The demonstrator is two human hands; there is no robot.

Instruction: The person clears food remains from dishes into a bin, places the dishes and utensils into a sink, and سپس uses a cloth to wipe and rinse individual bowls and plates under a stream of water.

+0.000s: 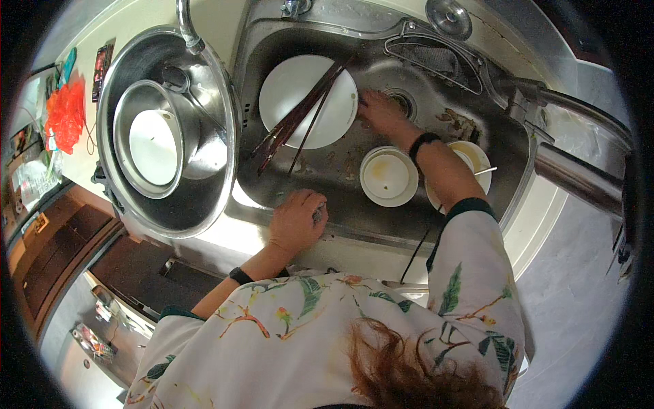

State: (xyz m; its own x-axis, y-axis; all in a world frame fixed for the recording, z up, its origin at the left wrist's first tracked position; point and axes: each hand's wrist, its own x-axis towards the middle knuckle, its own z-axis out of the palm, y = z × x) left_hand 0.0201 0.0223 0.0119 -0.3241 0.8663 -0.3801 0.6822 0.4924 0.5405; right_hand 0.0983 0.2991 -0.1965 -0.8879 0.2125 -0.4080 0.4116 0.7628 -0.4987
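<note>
In the stainless steel sink (352, 212), my right hand (383, 115) reaches down between a large white dish (286, 94) and the drain (403, 102). Its fingertips are at the dish's right rim, and whether they grip anything is hidden. Several dark chopsticks (301, 117) lie slantwise across the dish. At the sink's front edge my left hand (296, 217) is curled around a small grey object (319, 212), mostly hidden by the fingers. Stacked white bowls (367, 179) stand below my right wrist. Under the right forearm, partly covered, is another white bowl (483, 153) with a utensil handle (485, 170) sticking out.
Left of the sink, a large steel basin (217, 184) holds a steel bowl (125, 158), a white bowl (153, 148) and a ladle (176, 79). A faucet spout (189, 30) hangs over it. Food scraps (457, 122) and a wire corner rack (434, 64) are at the right.
</note>
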